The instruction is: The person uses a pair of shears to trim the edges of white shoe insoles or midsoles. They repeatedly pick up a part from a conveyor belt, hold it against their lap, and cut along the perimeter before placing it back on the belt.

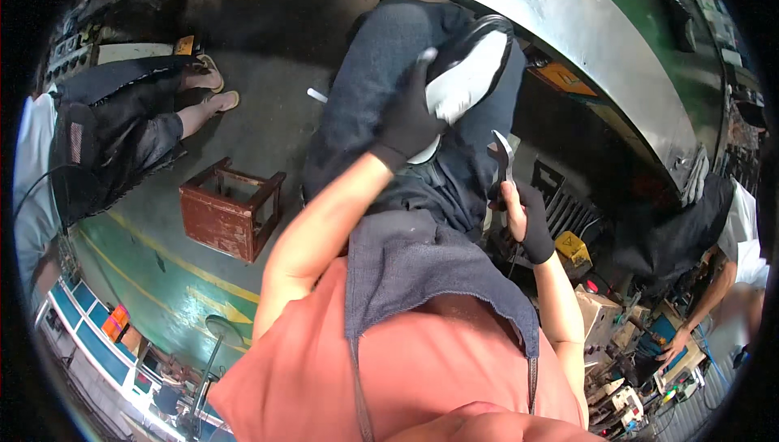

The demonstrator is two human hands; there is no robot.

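A black shoe with a white sole point(466, 77) rests sole-up across my lap, its rounded end pointing away to the right. My left hand point(406, 124), in a dark glove with bare fingertips, is closed around the shoe's near left side. In my gloved right hand point(526, 213), beside my right thigh, is a pair of pincers point(504, 156) with curved metal jaws upward, a small distance from the shoe. The thumb lies along the tool; the other fingers are partly hidden. A dark denim apron point(422, 263) covers my lap.
A shiny metal bench point(625, 44) curves across the far right. A worn brown wooden stool point(223, 213) stands on the floor at left. One person point(97, 133) sits far left; another person's hand point(672, 346) reaches among tools at lower right, near a yellow box point(573, 249).
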